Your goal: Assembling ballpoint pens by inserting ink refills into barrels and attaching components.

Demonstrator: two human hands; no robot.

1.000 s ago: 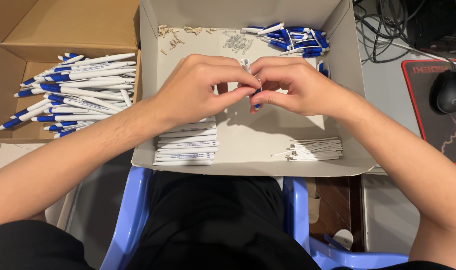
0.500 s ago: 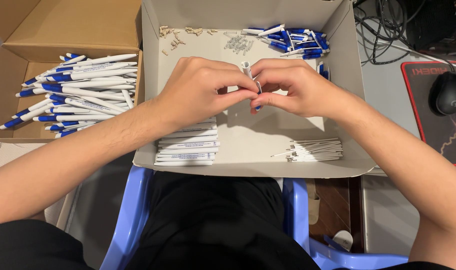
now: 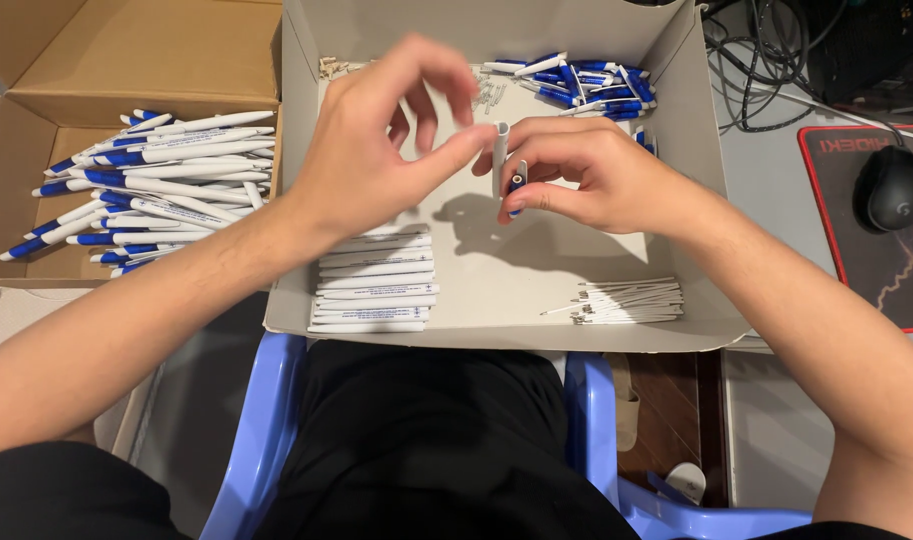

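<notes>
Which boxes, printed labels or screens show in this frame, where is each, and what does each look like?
Grey tray box: centre, open-topped, grey walls, pen parts inside; both hands work over it.
Brown carton: upper left, flaps open, holds white-and-blue pens.
Mouse pad: right edge, black with red border and lettering.
No screens show.

The right hand pinches a white barrel upright over the grey box, with a blue tip tucked under its fingers, while the left hand hovers beside it, thumb touching the barrel's top. In the box lie stacked barrels, refills, blue parts and small springs. Finished pens fill the carton on the left; a mouse sits on the right.
</notes>
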